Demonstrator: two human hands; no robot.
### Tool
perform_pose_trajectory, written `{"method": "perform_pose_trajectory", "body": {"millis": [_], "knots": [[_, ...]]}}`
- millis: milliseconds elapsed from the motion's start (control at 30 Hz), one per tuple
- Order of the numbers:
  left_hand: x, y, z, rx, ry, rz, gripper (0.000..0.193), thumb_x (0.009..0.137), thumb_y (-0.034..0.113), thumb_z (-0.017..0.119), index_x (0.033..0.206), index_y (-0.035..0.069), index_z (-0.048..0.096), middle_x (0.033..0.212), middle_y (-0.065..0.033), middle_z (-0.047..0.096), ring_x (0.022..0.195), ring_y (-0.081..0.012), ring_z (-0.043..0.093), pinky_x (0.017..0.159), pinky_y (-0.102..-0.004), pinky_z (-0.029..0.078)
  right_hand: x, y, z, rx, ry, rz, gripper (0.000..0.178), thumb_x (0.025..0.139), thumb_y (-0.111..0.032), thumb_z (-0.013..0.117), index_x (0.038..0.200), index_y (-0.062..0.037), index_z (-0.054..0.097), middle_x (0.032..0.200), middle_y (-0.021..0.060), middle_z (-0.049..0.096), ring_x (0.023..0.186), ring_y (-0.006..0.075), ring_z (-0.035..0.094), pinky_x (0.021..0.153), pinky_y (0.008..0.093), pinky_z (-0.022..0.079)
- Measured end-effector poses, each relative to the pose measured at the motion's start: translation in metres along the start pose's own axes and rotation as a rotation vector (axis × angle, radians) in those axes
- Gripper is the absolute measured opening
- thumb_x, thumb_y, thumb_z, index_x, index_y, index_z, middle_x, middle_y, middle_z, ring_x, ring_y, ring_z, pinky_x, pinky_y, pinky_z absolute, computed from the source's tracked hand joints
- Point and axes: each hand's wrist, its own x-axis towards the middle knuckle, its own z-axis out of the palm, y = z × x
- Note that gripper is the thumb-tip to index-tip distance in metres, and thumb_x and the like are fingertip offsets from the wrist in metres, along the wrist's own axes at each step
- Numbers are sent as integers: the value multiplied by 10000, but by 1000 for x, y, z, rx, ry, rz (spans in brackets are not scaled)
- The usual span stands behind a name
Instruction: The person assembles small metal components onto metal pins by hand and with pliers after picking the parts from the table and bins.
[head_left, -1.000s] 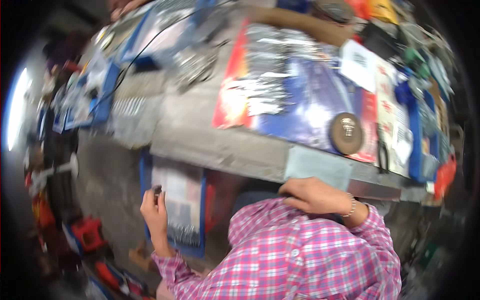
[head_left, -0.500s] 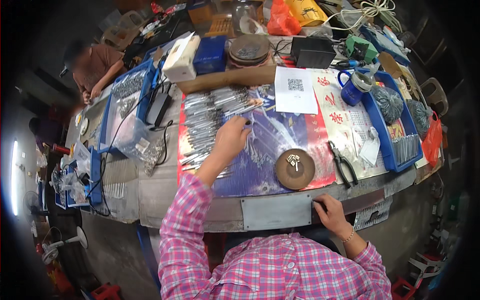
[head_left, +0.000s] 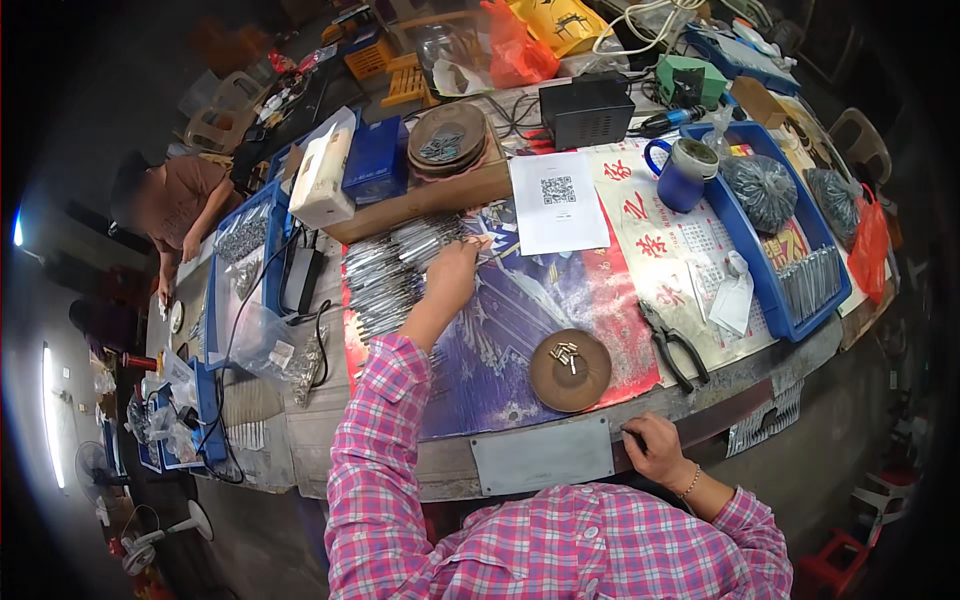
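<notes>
My left hand [head_left: 452, 275] reaches over the table to the right end of a pile of thin silvery metal rods [head_left: 385, 285]. Its fingers are bent together at the rod ends, and what lies between them is too small to make out. By the front edge of the table, my right hand [head_left: 657, 450] rests with curled fingers beside a grey rectangular plate [head_left: 543, 455]. Something dark shows at its fingertips, too unclear to name. Between the hands stands a round brown bowl [head_left: 570, 393] with several small metal pieces [head_left: 565, 354] in it.
Black-handled pliers [head_left: 675, 345] lie right of the bowl. A blue tray [head_left: 790, 325] with bagged parts and rods stands at the right, near a blue mug [head_left: 682, 175]. A wooden bar [head_left: 425, 200] borders the pile. Another person [head_left: 195, 200] sits far left.
My left hand has moved onto the upper right rods, and its fingers have bent down there. The right hand stays at the table edge. The whole view has tilted and shifted.
</notes>
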Motion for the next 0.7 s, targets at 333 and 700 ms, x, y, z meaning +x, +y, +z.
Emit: {"method": "perform_pose_trajectory", "body": {"millis": [333,700], "knots": [[-9,23,3,313,15,170,144,778,82,480,884,9,546,816,-132,590,779,-259,602,623,-370,504,-4,-3,5,-24,9,3,145,711,-33,624,835,-18,549,736,123,545,649,296,549,580,371,442],[-119,97,-102,-977,81,-184,206,797,31,542,987,-46,516,798,-120,581,714,-212,598,657,-292,474,-6,-8,3,-17,3,46,120,757,-66,593,857,-12,554,744,145,544,673,324,551,599,381,445]]}}
